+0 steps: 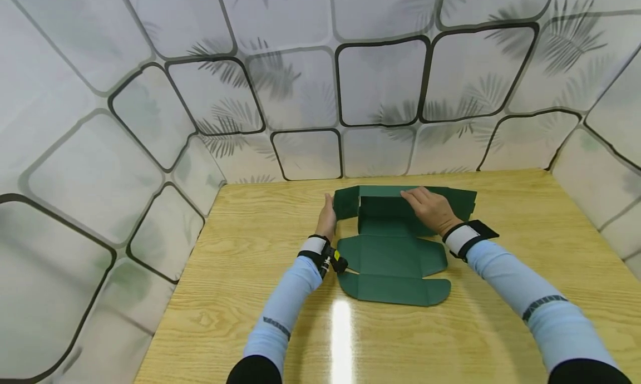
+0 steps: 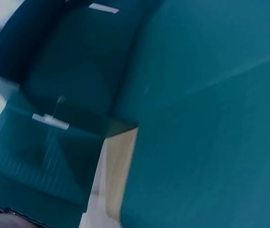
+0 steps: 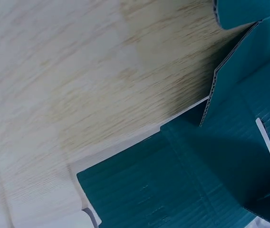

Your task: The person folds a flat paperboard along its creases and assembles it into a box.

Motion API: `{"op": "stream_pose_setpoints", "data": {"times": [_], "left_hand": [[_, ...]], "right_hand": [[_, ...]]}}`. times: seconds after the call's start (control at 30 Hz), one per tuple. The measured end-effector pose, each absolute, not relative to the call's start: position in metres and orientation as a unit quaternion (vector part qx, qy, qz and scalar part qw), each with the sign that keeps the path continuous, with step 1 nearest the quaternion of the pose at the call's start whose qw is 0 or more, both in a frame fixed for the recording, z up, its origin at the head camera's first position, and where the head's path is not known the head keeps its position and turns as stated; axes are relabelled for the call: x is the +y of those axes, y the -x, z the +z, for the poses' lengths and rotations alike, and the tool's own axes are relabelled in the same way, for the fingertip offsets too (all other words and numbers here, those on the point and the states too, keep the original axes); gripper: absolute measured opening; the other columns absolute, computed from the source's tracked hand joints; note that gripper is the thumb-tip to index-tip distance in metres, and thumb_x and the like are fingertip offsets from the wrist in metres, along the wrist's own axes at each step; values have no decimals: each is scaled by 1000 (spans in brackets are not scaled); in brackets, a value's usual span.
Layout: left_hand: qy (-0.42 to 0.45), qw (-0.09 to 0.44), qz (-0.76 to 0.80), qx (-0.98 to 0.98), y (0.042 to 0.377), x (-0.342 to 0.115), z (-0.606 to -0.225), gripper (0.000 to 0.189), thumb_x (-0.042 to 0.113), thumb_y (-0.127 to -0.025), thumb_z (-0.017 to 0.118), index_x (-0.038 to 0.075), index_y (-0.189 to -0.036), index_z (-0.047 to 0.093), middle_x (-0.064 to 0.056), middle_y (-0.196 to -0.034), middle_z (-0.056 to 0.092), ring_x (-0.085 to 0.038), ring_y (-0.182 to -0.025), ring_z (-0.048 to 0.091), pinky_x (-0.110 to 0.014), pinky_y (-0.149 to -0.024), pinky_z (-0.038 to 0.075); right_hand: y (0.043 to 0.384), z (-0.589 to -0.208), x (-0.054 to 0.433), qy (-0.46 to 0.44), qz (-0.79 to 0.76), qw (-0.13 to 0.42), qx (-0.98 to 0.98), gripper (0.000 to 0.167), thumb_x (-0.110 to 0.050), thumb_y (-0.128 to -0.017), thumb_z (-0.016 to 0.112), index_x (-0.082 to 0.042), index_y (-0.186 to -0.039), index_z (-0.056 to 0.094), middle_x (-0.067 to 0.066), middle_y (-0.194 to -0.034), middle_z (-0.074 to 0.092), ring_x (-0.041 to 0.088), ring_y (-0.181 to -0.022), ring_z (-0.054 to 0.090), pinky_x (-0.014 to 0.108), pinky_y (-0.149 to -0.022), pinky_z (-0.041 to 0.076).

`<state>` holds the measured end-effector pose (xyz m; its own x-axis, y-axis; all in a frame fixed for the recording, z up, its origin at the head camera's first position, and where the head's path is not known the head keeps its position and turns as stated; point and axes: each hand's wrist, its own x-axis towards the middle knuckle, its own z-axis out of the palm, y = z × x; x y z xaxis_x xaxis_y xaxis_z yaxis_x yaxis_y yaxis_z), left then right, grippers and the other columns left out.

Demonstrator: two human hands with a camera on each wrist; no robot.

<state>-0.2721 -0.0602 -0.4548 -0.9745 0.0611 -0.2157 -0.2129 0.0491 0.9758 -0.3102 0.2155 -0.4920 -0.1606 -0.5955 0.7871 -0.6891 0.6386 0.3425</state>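
A dark green cardboard box blank (image 1: 390, 256), partly folded, lies on the wooden table. Its back panel stands up, with side flaps bent at both ends. My left hand (image 1: 326, 218) is upright against the outer edge of the left flap (image 1: 346, 202); a sliver of that hand shows at the lower left of the left wrist view. At the top edge of the back panel, my right hand (image 1: 430, 208) pinches the cardboard with bent fingers. The right wrist view shows the right end flap (image 3: 159, 185) and a narrow slot in the cardboard, but no fingers.
The light wooden table (image 1: 240, 261) extends around the cardboard on all sides. Behind and beside it hang pale curtains (image 1: 295, 89) with leaf and frame patterns. Near me, the blank's front flap (image 1: 393, 289) with rounded ends lies flat.
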Motion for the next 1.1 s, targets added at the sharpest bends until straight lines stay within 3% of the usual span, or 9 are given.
{"op": "stream_pose_setpoints", "data": {"times": [0.13,0.33,0.5,0.6,0.77,0.87,1.0,1.1], "left_hand": [[-7,102,667,738,281,-52,-479,67,47,-106,11,2,-155,8,-15,-162,9,-32,-150,7,-47,-120,10],[-99,132,635,754,284,-42,-487,61,38,-106,32,9,-156,13,-15,-161,17,-32,-148,17,-51,-117,21],[-131,163,568,796,287,-46,-487,91,26,-94,62,23,-157,-2,-5,-164,-1,-31,-150,7,-55,-116,20],[-148,163,538,814,290,-46,-486,105,23,-87,71,26,-156,-8,-3,-164,-5,-31,-150,6,-56,-116,20],[-170,167,549,801,295,-48,-486,105,19,-88,70,30,-156,-10,1,-164,-9,-28,-151,1,-55,-117,17],[-198,184,552,789,298,-56,-486,101,11,-91,65,28,-155,-11,2,-163,-12,-29,-151,2,-52,-118,16],[-239,181,523,798,303,-63,-486,94,6,-94,60,23,-156,-9,-2,-164,-8,-35,-148,17,-48,-116,26],[-234,151,497,822,306,-60,-488,93,10,-94,63,19,-157,-3,-8,-164,1,-38,-144,27,-46,-113,33]], "right_hand": [[311,-493,215,-416,50,494,-762,35,-3,-105,33,6,-103,67,16,-87,61,28,-72,60,34,-50,51],[309,-493,213,-416,49,493,-763,35,-3,-104,33,6,-102,67,16,-86,61,28,-72,60,34,-52,52],[307,-494,212,-424,44,489,-761,37,-3,-105,32,5,-101,67,16,-85,61,28,-72,60,34,-53,52],[306,-495,213,-425,40,485,-763,35,-1,-104,33,5,-101,67,16,-85,60,28,-73,60,33,-52,52],[305,-494,215,-431,42,466,-772,25,9,-95,43,5,-103,67,16,-86,60,29,-74,60,33,-48,49],[306,-495,214,-432,44,460,-774,26,7,-97,42,5,-102,67,16,-86,60,29,-74,60,33,-45,48],[307,-496,213,-420,57,476,-770,36,-5,-104,33,4,-97,67,15,-83,60,28,-71,61,34,-45,49],[309,-497,211,-410,71,484,-770,35,-7,-105,35,4,-93,66,16,-81,60,29,-70,62,36,-46,50]]}}
